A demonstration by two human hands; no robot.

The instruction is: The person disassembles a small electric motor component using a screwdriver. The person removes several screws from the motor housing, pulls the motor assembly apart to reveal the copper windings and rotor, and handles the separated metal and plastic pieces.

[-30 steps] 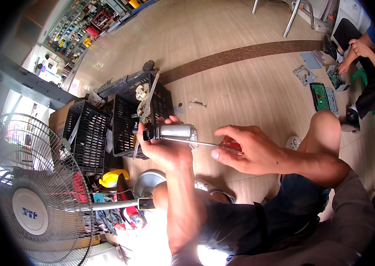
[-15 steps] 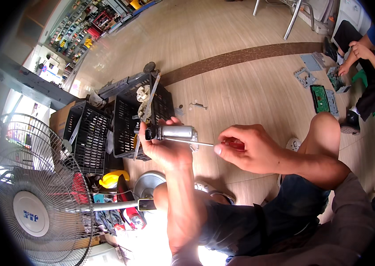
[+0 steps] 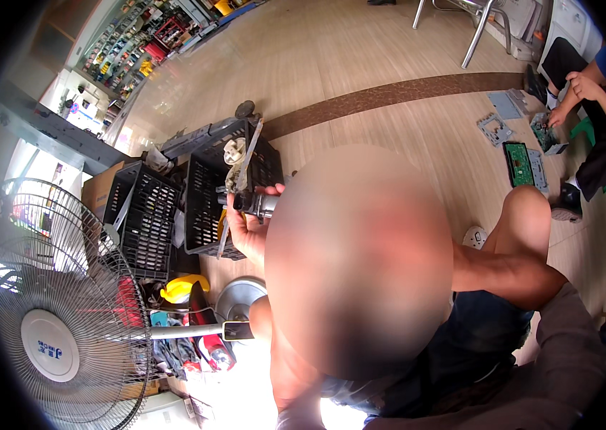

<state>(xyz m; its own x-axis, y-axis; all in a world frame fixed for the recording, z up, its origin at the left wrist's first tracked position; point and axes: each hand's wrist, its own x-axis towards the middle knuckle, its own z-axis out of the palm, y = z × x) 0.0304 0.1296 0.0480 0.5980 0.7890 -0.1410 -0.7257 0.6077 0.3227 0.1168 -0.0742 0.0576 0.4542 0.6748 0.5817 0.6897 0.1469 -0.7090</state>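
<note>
Holding a silver-and-black cylindrical part (image 3: 247, 202), our left hand (image 3: 247, 235) curls its fingers around the black end, which appears in front of a black latticed plastic crate (image 3: 204, 204). A round blurred patch covers the part's other end and our right hand, whose state we cannot tell. At far right, we see a green rectangular circuit board (image 3: 518, 163) on the pale brown floor (image 3: 360, 122); at left stands a round wire-caged fan (image 3: 50, 345).

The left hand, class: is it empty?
No, the left hand holds a metal cylinder with a black end.
</note>
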